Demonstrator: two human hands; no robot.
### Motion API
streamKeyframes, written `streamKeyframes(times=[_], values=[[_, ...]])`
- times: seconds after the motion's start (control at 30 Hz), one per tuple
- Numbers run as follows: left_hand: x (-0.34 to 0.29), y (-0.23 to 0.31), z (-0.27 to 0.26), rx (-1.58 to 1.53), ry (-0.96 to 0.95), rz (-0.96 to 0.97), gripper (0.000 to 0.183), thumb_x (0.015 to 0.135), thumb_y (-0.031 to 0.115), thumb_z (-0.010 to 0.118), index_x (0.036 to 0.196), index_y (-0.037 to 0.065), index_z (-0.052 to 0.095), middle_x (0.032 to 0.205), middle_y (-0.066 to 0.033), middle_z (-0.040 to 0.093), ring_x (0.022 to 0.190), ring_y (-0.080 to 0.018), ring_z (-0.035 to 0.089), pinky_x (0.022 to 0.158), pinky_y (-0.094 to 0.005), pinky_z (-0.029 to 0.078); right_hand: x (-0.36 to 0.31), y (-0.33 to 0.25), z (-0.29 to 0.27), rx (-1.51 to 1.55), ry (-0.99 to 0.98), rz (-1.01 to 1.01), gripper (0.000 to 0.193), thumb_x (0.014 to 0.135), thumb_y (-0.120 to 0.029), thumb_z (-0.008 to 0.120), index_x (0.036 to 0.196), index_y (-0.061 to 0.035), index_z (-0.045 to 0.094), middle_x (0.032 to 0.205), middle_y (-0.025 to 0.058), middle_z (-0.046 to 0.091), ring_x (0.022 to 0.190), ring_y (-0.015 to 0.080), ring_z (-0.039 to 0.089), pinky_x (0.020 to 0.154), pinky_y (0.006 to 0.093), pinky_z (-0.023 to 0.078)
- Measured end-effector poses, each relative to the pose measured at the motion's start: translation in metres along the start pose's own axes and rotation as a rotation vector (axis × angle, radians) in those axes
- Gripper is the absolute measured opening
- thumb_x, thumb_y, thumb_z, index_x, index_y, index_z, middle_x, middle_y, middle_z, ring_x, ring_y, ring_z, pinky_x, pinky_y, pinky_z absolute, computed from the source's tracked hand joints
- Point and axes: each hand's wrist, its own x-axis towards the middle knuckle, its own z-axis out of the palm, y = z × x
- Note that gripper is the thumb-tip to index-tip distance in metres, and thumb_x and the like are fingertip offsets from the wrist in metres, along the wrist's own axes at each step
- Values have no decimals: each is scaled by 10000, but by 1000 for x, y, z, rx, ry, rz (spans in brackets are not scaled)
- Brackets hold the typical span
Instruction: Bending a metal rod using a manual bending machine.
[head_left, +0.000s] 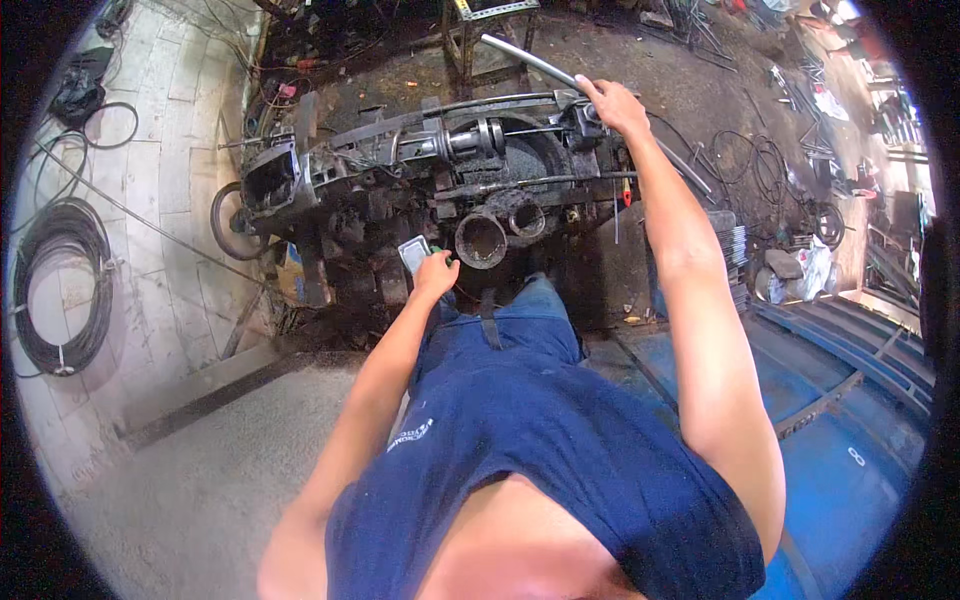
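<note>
My right hand is closed round a long grey metal bar, reaching over the far right end of a dark, greasy machine. One end of the bar points up and left past my fingers. Lower down, left of centre, my left hand is closed, with a bit of green showing at its fingers. Against that hand is a small flat, pale grey rectangular thing; its kind is not clear. Near the left hand, two round open cups sit on the machine's front. Round shaft parts run along its middle.
A coil of black cable lies on pale floor slabs at the left. Blue metal sheeting covers the lower right. Loose cables and rods lie on the dark floor beyond. A red-handled tool is beside the machine's right end.
</note>
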Motion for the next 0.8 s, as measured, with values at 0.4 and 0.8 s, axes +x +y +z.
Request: streamKeyframes(times=[0.4,0.8], values=[[1,-1,32,-66,208,-100,414,883,331,582,1197,73,658,1100,-226,672,1048,-399,633,916,-475,500,-13,-8,4,-34,127,-86,809,897,-743,316,1187,-65,648,1204,197,628,1155,363,580,969,491,450],[-19,17,36,-97,253,-217,463,898,303,562,1301,74,582,1160,-241,645,1091,-414,611,942,-488,484,-16,-6,0,-61,101,-118,755,892,-720,375,1163,-79,669,1199,200,633,1162,355,581,980,519,427]])
